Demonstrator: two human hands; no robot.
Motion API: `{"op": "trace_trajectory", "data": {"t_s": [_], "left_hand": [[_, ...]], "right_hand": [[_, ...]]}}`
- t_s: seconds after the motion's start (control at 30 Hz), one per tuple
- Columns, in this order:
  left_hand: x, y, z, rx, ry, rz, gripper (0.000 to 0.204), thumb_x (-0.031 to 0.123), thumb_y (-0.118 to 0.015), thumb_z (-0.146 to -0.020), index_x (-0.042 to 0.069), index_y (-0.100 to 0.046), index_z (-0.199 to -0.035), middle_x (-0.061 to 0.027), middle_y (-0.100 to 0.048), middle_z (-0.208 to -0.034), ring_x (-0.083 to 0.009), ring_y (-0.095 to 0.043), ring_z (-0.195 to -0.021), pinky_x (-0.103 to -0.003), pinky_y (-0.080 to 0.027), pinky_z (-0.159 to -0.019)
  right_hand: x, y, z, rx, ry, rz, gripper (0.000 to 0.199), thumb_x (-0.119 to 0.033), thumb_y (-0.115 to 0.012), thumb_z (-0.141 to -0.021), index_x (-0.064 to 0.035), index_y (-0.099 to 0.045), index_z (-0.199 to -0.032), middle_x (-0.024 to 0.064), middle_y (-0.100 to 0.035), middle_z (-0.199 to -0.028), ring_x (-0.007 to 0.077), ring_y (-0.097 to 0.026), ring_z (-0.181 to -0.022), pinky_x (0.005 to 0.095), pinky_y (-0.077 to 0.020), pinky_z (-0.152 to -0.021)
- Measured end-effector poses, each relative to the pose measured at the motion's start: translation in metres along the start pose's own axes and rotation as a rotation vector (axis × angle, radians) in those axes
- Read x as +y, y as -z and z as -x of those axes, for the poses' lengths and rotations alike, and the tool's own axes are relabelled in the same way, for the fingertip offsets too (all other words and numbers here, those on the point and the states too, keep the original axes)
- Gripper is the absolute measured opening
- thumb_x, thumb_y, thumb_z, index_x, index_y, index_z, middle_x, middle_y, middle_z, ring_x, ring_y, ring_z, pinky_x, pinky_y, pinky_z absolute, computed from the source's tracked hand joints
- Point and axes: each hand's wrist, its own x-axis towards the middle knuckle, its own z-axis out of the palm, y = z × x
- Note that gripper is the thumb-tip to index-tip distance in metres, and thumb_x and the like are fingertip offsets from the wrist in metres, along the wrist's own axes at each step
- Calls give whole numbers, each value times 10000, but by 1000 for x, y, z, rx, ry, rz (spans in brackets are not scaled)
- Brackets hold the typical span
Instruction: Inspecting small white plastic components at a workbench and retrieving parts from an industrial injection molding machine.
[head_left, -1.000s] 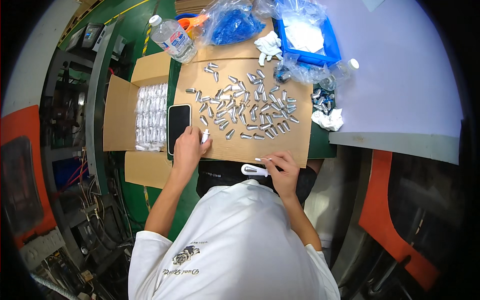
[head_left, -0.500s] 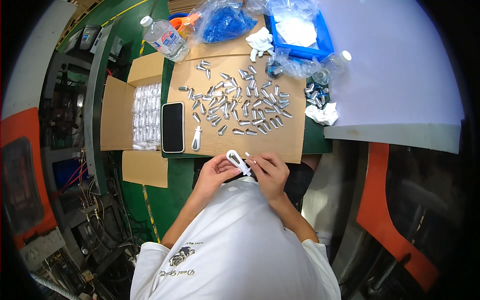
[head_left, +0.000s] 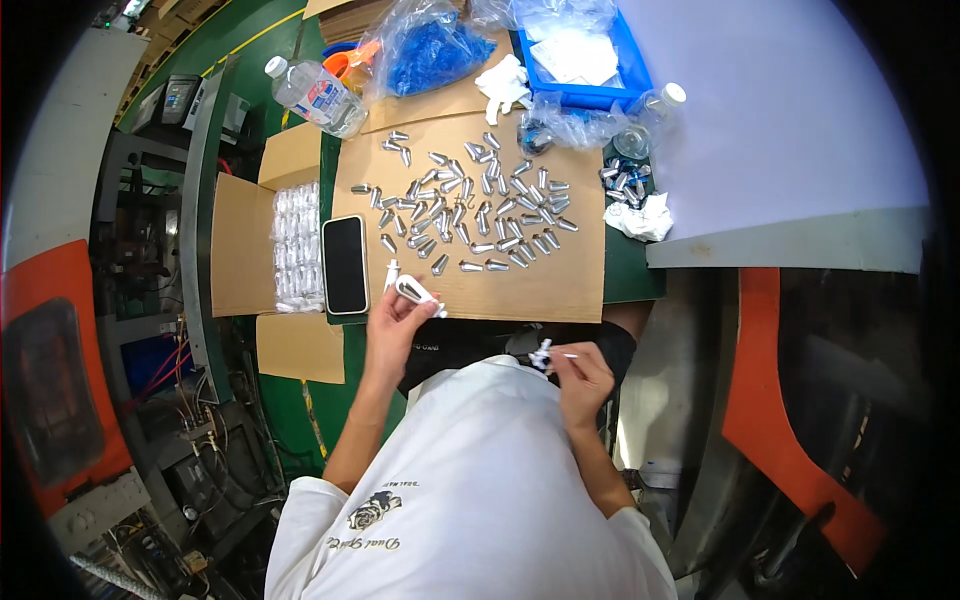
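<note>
- A small white plastic piece (head_left: 543, 354) sits pinched in the fingers of the right hand (head_left: 578, 378), close to the person's chest.
- The left hand (head_left: 395, 318), raised at the near edge of the cardboard sheet (head_left: 560, 285), closes its fingers around a white rounded part (head_left: 415, 292).
- A black phone (head_left: 345, 264) lies just beside that hand.
- Farther out, small silver metal parts (head_left: 470, 205) lie scattered over the cardboard.
- Beyond them stand a blue tray (head_left: 585, 97) and a clear water bottle (head_left: 315, 95).

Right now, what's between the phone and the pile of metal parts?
In the head view, bare cardboard and one small white piece lying just right of the phone, short of the metal parts. The left hand is just below.
</note>
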Motion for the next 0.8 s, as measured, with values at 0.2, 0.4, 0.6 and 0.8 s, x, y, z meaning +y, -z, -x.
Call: {"op": "trace_trajectory", "data": {"t_s": [0.2,0.4,0.6,0.8], "left_hand": [[19,16,-23,-73,-250,-1039,480,60,-753,-776,55,-566,-1218,-136,-687,-869,-238,-692,-735,-310,-547,-681],[16,16,-34,-77,-447,-1145,521,110,-790,-749,53,-594,-1228,-104,-638,-978,-205,-680,-727,-316,-561,-654],[14,18,-30,40,-459,-1301,465,184,-805,-749,80,-654,-1177,-77,-586,-908,-192,-584,-635,-324,-515,-609],[19,5,-20,64,-514,-1293,330,172,-760,-809,63,-671,-1108,-81,-562,-836,-196,-575,-641,-316,-503,-576]], "right_hand": [[97,130,52,537,-191,260,107,-16,-612,-908,56,-692,-911,53,-622,-851,107,-572,-680,250,-492,-610],[216,260,283,594,-827,804,271,-301,-639,-894,-43,-723,-873,84,-680,-776,175,-640,-659,347,-483,-566],[206,240,411,549,-444,645,327,-374,-648,-863,-65,-727,-935,125,-712,-857,266,-677,-712,386,-523,-615],[214,234,396,630,-997,805,295,-275,-631,-888,-54,-685,-1076,129,-705,-990,248,-665,-814,386,-550,-733]]}}
